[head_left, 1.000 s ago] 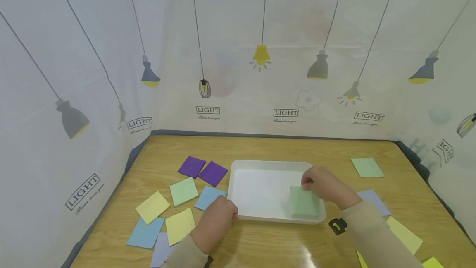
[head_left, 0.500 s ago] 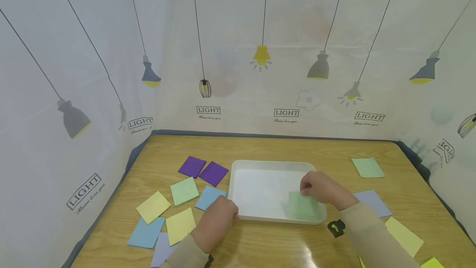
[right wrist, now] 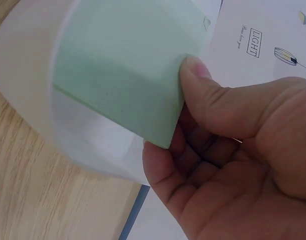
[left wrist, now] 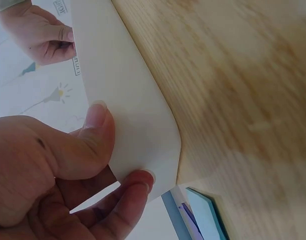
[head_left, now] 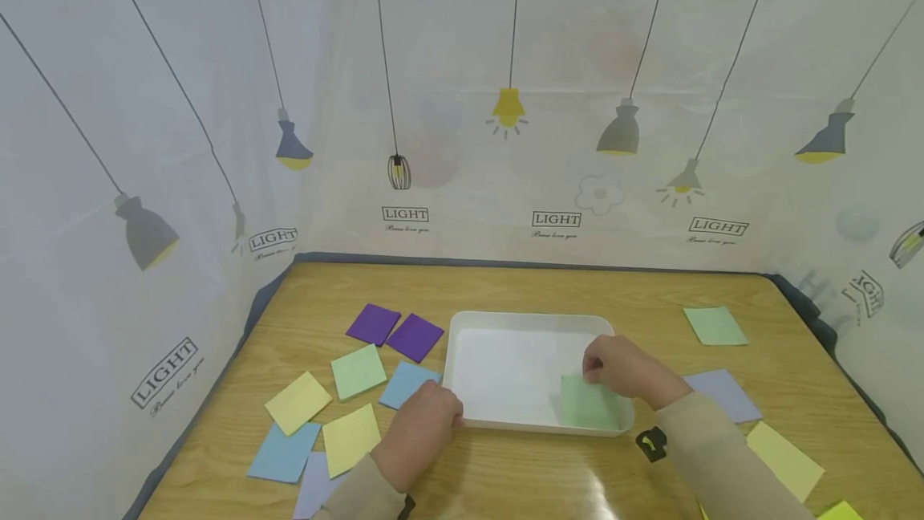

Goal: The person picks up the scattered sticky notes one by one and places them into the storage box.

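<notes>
A white rectangular tray lies in the middle of the wooden table. My left hand grips its near left corner; in the left wrist view, the thumb and fingers of that hand pinch the tray's rim. At the tray's right end, my right hand pinches a pale green sticky note pad by its upper edge. In the right wrist view, thumb and fingers hold the green pad at one corner, tilted inside the tray wall.
Left of the tray lie two purple pads, a green one, blue ones and yellow ones. On the right are a green pad, a lavender pad and a yellow pad. A printed curtain surrounds the table.
My right hand has come slightly down and toward me with the green sticky note pad, lower in the tray. The left hand keeps its hold on the tray corner.
</notes>
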`<state>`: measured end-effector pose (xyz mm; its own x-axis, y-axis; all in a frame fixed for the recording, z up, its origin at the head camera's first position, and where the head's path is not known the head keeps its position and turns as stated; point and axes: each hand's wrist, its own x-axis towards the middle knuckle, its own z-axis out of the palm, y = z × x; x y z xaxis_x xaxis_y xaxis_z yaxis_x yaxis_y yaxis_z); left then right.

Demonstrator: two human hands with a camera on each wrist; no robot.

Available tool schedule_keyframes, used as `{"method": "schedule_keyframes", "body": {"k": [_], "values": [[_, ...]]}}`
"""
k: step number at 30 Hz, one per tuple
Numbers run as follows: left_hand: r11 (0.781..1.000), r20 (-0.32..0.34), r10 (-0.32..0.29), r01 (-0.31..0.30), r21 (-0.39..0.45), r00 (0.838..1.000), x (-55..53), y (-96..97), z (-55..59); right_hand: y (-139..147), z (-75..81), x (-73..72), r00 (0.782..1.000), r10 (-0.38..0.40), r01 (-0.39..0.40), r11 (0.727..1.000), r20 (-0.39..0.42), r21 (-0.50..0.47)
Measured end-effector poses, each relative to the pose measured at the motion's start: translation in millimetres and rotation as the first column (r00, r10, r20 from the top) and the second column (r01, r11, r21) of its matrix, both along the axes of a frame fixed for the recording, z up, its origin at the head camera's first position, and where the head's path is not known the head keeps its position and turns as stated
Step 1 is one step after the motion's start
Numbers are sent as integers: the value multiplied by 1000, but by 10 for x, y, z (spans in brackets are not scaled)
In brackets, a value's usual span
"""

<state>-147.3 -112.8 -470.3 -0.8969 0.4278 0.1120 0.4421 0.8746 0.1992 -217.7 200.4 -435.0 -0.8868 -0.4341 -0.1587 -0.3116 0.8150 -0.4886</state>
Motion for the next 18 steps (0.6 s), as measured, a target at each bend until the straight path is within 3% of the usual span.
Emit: {"method": "schedule_keyframes", "body": {"k": [10, 18], "values": [[1000, 7, 17, -17, 6, 1000, 12, -15, 23, -69, -29, -65, 1000, 10, -10, 998, -1, 61], [1000, 13, 1, -1, 14, 1000, 2, 5, 37, -73, -79, -92, 999, -25, 22, 996, 34, 89]]}}
